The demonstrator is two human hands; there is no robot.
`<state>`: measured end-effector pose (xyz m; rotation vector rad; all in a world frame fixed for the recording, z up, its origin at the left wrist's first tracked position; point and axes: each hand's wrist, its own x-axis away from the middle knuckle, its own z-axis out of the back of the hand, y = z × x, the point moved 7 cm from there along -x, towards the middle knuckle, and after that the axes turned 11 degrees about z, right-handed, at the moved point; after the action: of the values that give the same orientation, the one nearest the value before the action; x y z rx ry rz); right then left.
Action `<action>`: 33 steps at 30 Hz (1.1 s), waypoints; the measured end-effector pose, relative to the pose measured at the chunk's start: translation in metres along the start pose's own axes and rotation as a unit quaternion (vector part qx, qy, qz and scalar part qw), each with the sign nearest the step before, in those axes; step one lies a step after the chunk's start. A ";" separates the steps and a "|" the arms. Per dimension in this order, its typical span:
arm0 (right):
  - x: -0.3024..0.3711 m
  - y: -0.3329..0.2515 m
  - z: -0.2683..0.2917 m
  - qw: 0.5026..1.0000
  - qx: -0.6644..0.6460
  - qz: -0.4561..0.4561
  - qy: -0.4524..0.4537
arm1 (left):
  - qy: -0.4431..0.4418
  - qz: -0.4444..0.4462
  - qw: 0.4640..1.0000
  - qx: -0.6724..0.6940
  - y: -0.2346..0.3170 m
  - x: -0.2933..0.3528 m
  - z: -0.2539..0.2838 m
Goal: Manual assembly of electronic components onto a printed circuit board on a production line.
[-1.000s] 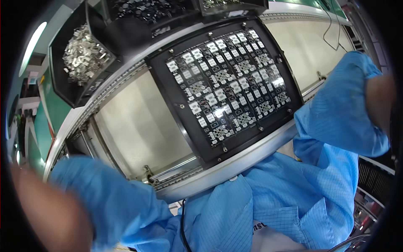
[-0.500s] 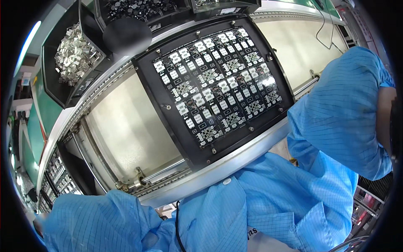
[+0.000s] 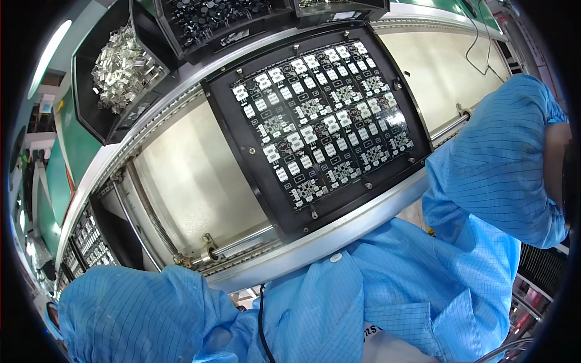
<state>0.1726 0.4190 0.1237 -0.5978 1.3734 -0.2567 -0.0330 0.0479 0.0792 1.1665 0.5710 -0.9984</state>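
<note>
Neither of my hands shows. My left arm ends for the eye in a blue checked sleeve [image 3: 139, 308] at the lower left. My right arm is a bent blue sleeve [image 3: 490, 163] with a bit of bare forearm [image 3: 557, 160] at the right rim; the hand lies beyond the picture. Ahead of my body, a panel of circuit boards [image 3: 327, 130], dark with many white rectangular parts, sits in a black carrier frame [image 3: 242, 163]. The carrier rests across the rails of a conveyor, and no hand touches it.
A black bin of silvery metal-cased parts [image 3: 121, 72] stands at the far left. Beside it are a bin of small dark round parts [image 3: 212, 15] and another black bin [image 3: 342, 9]. A metal rail [image 3: 345, 233] runs between me and the carrier. A thin cable [image 3: 481, 45] hangs at the far right.
The whole view has shifted slightly, so the carrier and bins appear farther right. A dark blurred round shape over the bins is gone from sight. Both sleeves keep nearly the same pose.
</note>
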 end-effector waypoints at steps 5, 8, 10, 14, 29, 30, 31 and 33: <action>-0.006 0.040 0.033 0.999 0.014 -0.030 0.028 | -0.004 0.005 1.000 -0.030 0.005 0.003 0.002; -0.007 0.072 0.054 0.998 0.017 -0.050 0.042 | -0.005 0.011 0.998 -0.054 0.010 0.009 0.005; -0.011 0.093 0.067 0.997 0.019 -0.062 0.048 | -0.004 0.017 0.997 -0.070 0.013 0.012 0.008; -0.039 0.127 0.091 0.995 0.028 -0.074 0.057 | 0.010 0.029 0.995 -0.093 0.020 0.017 0.006; -0.009 0.071 0.044 0.996 0.004 -0.089 0.006 | -0.018 0.051 0.987 -0.153 0.032 0.020 0.006; -0.007 0.069 0.041 0.996 0.004 -0.094 0.000 | -0.024 0.057 0.986 -0.157 0.033 0.020 0.004; -0.005 0.068 0.038 0.995 0.005 -0.099 -0.007 | -0.029 0.063 0.985 -0.160 0.033 0.021 0.003; 0.002 0.067 0.033 0.994 0.007 -0.111 -0.019 | -0.043 0.072 0.982 -0.167 0.031 0.022 -0.001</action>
<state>0.1933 0.4810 0.0886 -0.7416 1.2688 -0.4309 0.0044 0.0430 0.0760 0.8501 0.5527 -0.7886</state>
